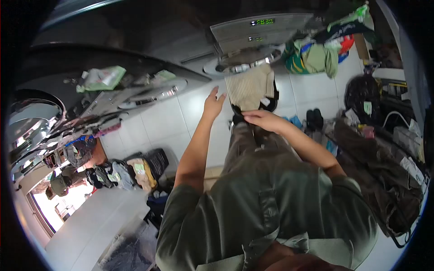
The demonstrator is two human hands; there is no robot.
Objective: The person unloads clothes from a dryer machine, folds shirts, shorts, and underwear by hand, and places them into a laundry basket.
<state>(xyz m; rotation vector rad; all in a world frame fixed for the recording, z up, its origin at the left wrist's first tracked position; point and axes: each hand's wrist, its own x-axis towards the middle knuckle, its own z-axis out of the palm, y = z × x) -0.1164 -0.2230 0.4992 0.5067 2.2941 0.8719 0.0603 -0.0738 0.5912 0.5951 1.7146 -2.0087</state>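
A beige, finely striped cloth lies bunched over a black container in front of my legs. My left hand is just left of the cloth, fingers apart and holding nothing. At the cloth's near edge is my right hand, its fingers stretched out to the left. It seems to touch the cloth or the container's rim; which of them, I cannot tell. Beyond the cloth stands a dark machine with a lit green display and a silvery round door.
Green, white and red fabric items are heaped at the right. A black plastic bag and dark garments lie further right. Several clothes bundles line a white table at left. Dark shoes rest on the tiled floor.
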